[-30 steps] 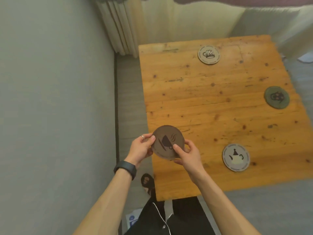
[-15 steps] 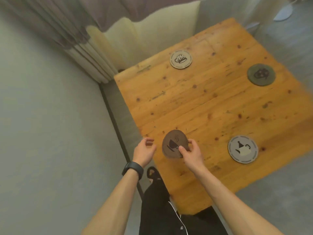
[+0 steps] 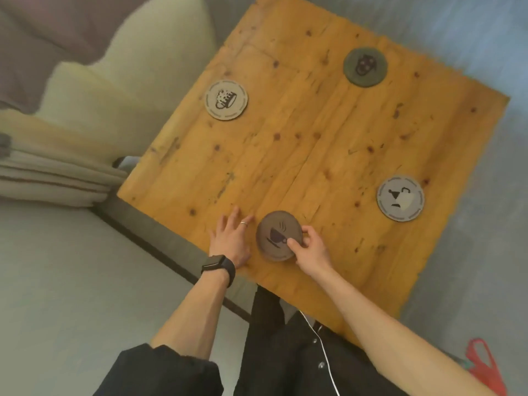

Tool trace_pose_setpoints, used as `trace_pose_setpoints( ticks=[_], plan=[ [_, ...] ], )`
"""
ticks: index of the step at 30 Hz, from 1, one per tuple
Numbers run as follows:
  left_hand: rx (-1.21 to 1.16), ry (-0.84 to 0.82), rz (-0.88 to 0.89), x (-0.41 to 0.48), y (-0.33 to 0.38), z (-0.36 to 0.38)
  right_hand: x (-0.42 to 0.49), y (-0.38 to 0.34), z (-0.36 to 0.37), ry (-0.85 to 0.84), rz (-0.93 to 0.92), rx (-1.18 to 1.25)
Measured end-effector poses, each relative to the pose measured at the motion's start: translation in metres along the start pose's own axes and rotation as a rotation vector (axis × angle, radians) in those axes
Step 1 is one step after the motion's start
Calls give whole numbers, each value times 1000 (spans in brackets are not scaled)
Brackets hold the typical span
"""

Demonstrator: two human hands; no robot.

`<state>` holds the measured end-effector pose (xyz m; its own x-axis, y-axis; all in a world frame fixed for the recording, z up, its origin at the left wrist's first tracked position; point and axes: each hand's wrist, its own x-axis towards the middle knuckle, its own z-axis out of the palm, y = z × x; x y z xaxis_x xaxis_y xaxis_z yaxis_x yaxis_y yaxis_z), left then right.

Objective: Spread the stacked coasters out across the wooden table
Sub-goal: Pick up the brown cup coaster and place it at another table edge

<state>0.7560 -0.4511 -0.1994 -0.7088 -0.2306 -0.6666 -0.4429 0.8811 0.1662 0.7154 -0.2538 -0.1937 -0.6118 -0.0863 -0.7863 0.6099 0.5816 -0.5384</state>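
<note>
A brown coaster (image 3: 276, 232) with a steaming-cup print lies near the wooden table's (image 3: 300, 155) near left edge, pinched at its right rim by my right hand (image 3: 310, 250). Just left of it, my left hand (image 3: 230, 238) rests flat on the wood with fingers apart, holding nothing. Three other coasters lie apart on the table: a beige one (image 3: 226, 100) with a mug print at the far left, a dark green one (image 3: 365, 67) at the far right, and a grey teapot one (image 3: 400, 198) at the near right.
A cream sofa (image 3: 120, 81) with a purple cover stands beyond the table's left side. Folded curtain fabric (image 3: 51, 178) hangs at the left. A white wall fills the lower left. Something red (image 3: 483, 367) lies on the grey floor at the lower right.
My left hand let go of the brown coaster and spread flat on the table. My right hand lowered the coaster onto the wood. The camera view rotated.
</note>
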Motion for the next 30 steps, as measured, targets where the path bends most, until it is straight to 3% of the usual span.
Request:
trace_pose_setpoints(
  ticks=[6, 13, 21, 25, 30],
  plan=[
    [58, -16, 121, 0, -19, -2, -9, 2, 35, 85, 76, -131],
    [-47, 75, 85, -4, -22, 11, -19, 6, 56, 207, 18, -198],
    [-109, 121, 117, -10, -32, 15, -18, 19, 60, 247, -55, -115],
    [9, 94, 158, -12, -39, 15, -25, 27, 65, 217, -60, -285],
    [75, 110, 192, -9, -41, 11, -20, 20, 68, 189, -193, -533]
  ],
)
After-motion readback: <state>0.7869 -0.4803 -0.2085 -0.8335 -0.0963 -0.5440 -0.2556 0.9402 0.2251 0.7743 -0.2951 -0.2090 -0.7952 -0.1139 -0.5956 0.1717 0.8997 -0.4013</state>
